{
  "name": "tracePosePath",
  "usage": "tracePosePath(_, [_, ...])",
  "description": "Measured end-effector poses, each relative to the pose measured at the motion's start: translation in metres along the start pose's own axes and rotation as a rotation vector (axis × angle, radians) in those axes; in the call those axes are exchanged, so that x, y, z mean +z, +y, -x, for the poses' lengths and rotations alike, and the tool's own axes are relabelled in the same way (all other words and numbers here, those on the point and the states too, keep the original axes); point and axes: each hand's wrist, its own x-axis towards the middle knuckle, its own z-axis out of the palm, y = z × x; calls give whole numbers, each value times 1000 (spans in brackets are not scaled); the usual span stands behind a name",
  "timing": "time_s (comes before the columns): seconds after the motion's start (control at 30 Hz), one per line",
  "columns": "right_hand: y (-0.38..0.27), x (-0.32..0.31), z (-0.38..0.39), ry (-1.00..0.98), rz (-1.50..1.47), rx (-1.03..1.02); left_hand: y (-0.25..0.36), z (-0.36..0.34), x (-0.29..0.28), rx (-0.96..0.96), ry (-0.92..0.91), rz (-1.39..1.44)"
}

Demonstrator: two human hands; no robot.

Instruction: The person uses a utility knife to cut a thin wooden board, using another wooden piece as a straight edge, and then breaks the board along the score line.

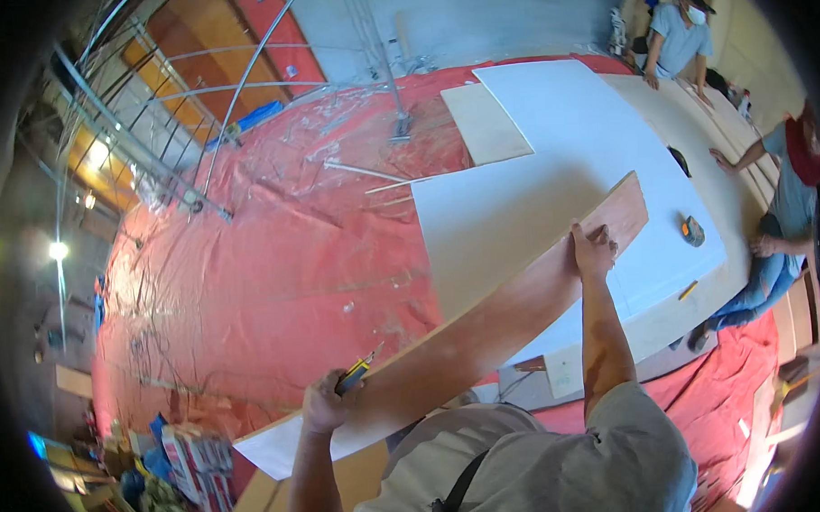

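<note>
A long, narrow wooden board (467, 344) slants across in front of me, from low on the left up to the right. My right hand (595, 249) is closed over its upper edge near the far end. My left hand (327, 403) grips the board toward its near end and also holds a yellow utility knife (352, 376), its blade pointing up and to the right. Beyond the board's far end, a large white sheet (534, 188) lies flat, with the board's shadow on it. On the sheet, to the right of my right hand, rests a tape measure (692, 231).
A yellow pencil (688, 290) lies near the table's right edge. One person (678, 39) leans at the far right, another (787, 189) stands closer. Red plastic sheeting (275, 270) covers the floor, with metal scaffolding (153, 148) at far left and stacked materials (196, 467) lower left.
</note>
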Motion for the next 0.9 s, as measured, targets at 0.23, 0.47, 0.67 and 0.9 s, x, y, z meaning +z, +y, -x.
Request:
tracePosePath(0.23, [-83,59,46,83,14,162,-118,-121,2,-149,-228,49])
tracePosePath(0.47, [-180,94,87,129,69,356,-238,-250,3,-27,-327,38])
tracePosePath(0.67, [-252,136,80,109,83,421,-288,-342,3,0,-397,72])
tracePosePath(0.9, [-285,192,7,61,85,475,-313,-446,35,79,-409,14])
